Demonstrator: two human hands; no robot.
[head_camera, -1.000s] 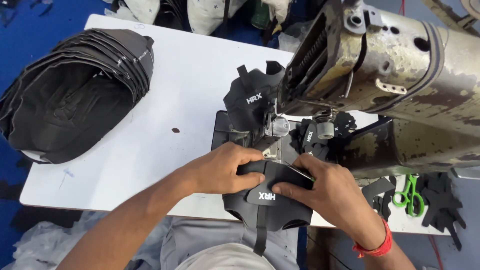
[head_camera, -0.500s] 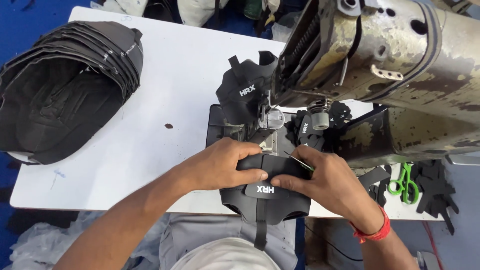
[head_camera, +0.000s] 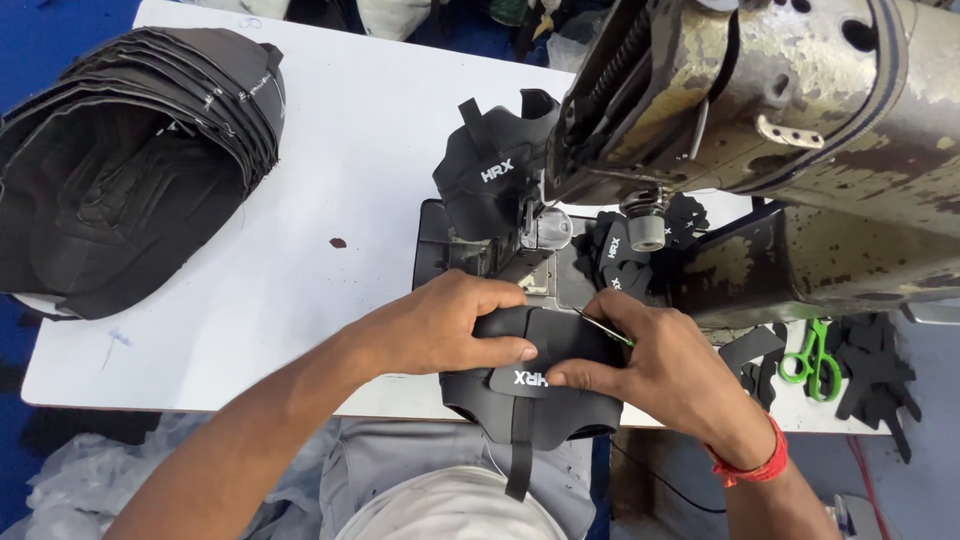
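Black shoe panel (head_camera: 540, 385) sits at the near edge of the desk (head_camera: 300, 240), right in front of the sewing machine (head_camera: 760, 130), and we've got both hands on it. Our left hand (head_camera: 440, 325) lies flat over the top fold, fingers pressing down, thumb tucked along the edge, so that grip is clamped on the panel, pinning the layers so they don't slide, as far as we can judge. Our right hand (head_camera: 670, 375) pinches the right side of the same panel between thumb and forefinger, with a thin green tool (head_camera: 605, 328) poking out near the fingers, apparently lining up the edge toward the needle area. The material looks soft and padded, matte black, with a narrow strap hanging down off the front. Behind, another sewn piece (head_camera: 490, 185) stands curled up against the machine. A stack of dark curved pieces (head_camera: 120, 170) rests well apart on the far left, green scissors (head_camera: 810, 360) on the right beside scraps. The machine's body is worn and rust-flecked metal.
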